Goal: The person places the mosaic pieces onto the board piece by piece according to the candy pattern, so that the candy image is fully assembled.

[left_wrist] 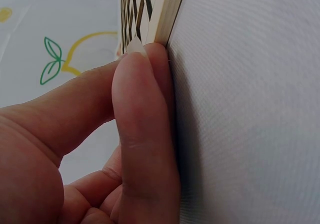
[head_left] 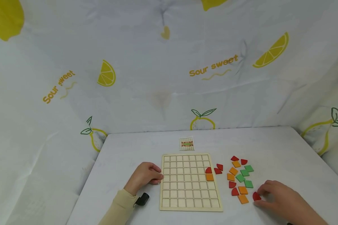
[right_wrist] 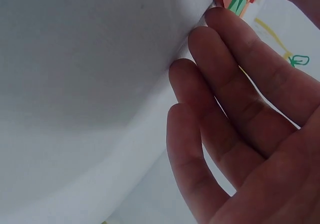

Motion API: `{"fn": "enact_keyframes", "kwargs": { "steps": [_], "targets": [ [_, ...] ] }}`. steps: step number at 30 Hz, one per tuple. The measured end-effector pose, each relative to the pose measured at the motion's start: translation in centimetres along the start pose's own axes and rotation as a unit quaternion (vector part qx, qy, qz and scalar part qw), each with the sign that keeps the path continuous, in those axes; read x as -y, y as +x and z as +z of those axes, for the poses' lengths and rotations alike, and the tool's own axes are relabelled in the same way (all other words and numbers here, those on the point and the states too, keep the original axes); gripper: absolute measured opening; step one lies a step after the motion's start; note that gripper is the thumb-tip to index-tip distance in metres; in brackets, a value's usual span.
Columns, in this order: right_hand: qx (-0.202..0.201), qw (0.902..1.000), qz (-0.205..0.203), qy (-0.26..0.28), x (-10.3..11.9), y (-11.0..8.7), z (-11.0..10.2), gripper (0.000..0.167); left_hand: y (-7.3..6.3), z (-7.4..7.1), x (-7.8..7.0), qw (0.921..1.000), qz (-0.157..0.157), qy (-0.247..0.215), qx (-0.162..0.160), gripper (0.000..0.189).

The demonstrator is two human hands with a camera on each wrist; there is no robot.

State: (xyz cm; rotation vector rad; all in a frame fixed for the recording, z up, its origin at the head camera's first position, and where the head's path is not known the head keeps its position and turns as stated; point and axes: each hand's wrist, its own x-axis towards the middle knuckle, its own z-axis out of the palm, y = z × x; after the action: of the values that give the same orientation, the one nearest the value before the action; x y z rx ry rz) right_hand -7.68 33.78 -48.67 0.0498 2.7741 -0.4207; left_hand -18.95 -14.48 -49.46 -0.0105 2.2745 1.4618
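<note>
My left hand is at the left edge of a pale wooden grid board, its thumb and index finger pinching that edge in the left wrist view. Two tiles sit in the board's right-hand column: a red quarter-circle tile above an orange square tile. At the right, my right hand has thumb and index finger on either side of another red quarter-circle tile, pinching it at the table. The right wrist view shows the other fingers extended close over the white cloth.
Loose green tiles, orange tiles and red tiles lie scattered between the board and my right hand. Two red tiles lie by the board's right edge. A small pattern card lies behind the board.
</note>
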Motion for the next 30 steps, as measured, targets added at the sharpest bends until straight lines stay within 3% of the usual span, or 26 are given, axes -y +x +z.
{"fn": "enact_keyframes", "kwargs": {
  "steps": [11,16,21,30],
  "targets": [
    [0.001,0.9999,-0.003,-0.01,0.9,0.5,-0.4,0.034,0.0,-0.1,-0.3,1.0,-0.001,-0.007,0.003,0.029],
    [-0.024,0.9994,-0.024,-0.003,1.7,1.0,-1.0,0.03,-0.2,-0.2,-0.3,1.0,-0.002,-0.009,0.003,0.029],
    [-0.056,0.9964,-0.063,0.008,4.1,2.2,-1.5,0.028,-0.2,-0.2,-0.2,1.0,-0.002,-0.009,0.0,0.029],
    [-0.06,0.9899,-0.125,0.028,9.0,4.0,-1.2,0.024,-0.2,0.0,-0.1,0.9999,0.0,-0.001,-0.012,0.027]
  ]
}}
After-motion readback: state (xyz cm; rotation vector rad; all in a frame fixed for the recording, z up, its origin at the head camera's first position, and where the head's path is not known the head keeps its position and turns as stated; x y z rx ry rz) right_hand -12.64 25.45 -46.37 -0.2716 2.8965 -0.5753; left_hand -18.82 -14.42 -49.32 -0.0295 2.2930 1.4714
